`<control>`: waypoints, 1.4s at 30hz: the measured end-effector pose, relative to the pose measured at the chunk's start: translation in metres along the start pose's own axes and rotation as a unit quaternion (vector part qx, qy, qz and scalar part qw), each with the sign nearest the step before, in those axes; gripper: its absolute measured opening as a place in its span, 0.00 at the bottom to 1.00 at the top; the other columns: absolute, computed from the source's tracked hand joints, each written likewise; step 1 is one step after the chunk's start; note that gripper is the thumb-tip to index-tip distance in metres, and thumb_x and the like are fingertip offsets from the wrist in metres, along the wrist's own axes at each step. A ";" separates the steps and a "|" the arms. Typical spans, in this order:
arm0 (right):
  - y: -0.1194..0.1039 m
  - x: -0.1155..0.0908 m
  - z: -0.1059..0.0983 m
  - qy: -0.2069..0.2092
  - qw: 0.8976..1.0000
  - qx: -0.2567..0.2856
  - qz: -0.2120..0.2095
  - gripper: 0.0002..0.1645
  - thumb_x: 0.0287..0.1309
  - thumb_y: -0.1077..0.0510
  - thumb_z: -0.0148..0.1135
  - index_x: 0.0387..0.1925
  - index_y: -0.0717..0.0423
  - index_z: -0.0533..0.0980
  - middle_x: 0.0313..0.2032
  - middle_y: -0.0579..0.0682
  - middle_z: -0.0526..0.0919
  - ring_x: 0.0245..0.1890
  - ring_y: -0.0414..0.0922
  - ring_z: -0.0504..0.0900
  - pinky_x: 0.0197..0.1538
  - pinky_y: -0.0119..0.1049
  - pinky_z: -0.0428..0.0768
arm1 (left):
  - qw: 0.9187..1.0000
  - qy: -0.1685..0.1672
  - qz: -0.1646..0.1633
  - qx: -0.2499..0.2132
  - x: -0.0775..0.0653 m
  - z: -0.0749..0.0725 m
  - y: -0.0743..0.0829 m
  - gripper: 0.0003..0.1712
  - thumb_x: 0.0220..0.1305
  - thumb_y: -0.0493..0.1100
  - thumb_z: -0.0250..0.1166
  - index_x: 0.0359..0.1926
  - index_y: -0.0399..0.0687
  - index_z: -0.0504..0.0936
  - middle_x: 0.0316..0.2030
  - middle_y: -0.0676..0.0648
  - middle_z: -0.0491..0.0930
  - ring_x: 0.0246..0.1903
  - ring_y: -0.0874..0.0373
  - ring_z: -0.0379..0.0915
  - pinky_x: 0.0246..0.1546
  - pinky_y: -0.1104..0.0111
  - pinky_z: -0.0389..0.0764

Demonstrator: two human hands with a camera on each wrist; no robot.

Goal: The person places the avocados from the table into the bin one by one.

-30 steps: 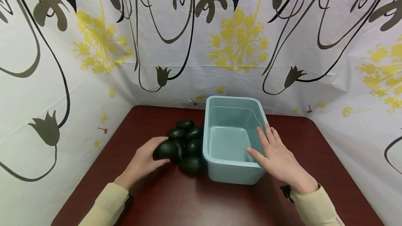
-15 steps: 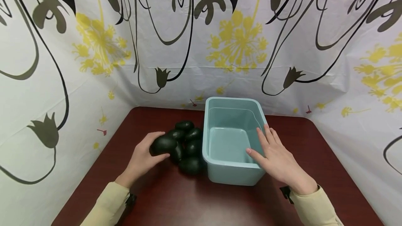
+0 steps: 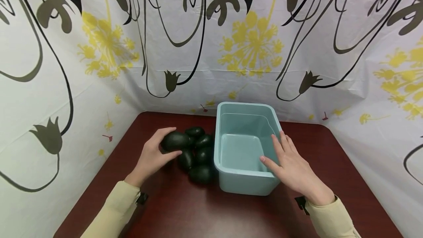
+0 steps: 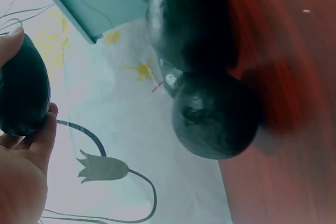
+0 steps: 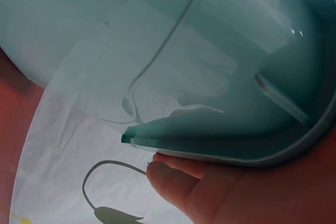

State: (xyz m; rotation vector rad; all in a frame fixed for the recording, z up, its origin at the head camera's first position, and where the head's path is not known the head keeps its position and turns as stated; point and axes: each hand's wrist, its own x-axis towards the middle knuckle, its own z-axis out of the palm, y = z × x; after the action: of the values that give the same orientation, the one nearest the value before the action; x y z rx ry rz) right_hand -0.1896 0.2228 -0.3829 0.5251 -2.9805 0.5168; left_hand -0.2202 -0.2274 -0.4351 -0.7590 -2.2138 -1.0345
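Note:
Held between the curled fingers and thumb of my left hand is a dark green avocado, raised over the left side of a group. In the left wrist view the same avocado sits at the left edge, apart from the others. Several more avocados lie bunched against a light blue plastic bin. My right hand lies with its fingers straight over the bin's right rim; the right wrist view shows that hand right at the rim. Nothing lies inside the bin.
A dark reddish-brown table carries everything. White cloth printed with yellow flowers and grey-black stems hangs behind the table and along both sides.
My left hand has lifted its avocado from the front left of the group and moved it away from me, toward the far side. The right hand and bin have stayed put.

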 end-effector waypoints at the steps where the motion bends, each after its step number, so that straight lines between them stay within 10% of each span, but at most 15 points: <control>1: 0.000 0.000 0.000 0.000 1.000 0.000 0.000 0.58 0.68 0.24 0.42 0.80 0.59 0.42 0.79 0.60 0.32 0.78 0.61 0.33 0.62 0.68 0.64 | 1.000 0.001 -0.001 -0.001 0.002 0.001 0.000 0.48 0.49 0.42 0.82 0.70 0.57 0.71 0.63 0.51 0.73 0.59 0.58 0.72 0.55 0.71 0.74; 23: 0.002 -0.001 0.002 0.006 1.000 -0.005 -0.001 0.55 0.69 0.25 0.44 0.80 0.57 0.47 0.79 0.60 0.33 0.78 0.60 0.34 0.59 0.69 0.67 | 0.998 0.000 0.014 -0.065 0.055 0.022 0.001 0.43 0.54 0.43 0.80 0.70 0.61 0.71 0.63 0.53 0.72 0.56 0.59 0.72 0.53 0.60 0.78; 33: -0.001 0.001 0.003 0.003 1.000 -0.006 -0.003 0.55 0.68 0.25 0.44 0.80 0.57 0.48 0.79 0.60 0.33 0.77 0.62 0.35 0.60 0.70 0.66 | 0.997 0.002 0.031 -0.072 0.079 0.031 0.007 0.43 0.50 0.35 0.81 0.67 0.47 0.73 0.61 0.40 0.73 0.55 0.52 0.73 0.52 0.51 0.78; 42: 0.000 0.002 0.000 0.006 1.000 -0.008 -0.003 0.55 0.69 0.26 0.45 0.79 0.58 0.49 0.79 0.61 0.34 0.77 0.62 0.35 0.58 0.70 0.67 | 0.996 -0.016 0.041 -0.079 0.107 0.040 0.009 0.41 0.54 0.46 0.79 0.68 0.59 0.73 0.61 0.53 0.73 0.57 0.59 0.71 0.55 0.59 0.77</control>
State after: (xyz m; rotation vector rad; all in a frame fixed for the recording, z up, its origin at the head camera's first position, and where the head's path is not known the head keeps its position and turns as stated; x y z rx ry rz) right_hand -0.1909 0.2219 -0.3830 0.5267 -2.9693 0.4923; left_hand -0.2965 -0.1636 -0.3777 -0.9335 -2.1276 -1.1734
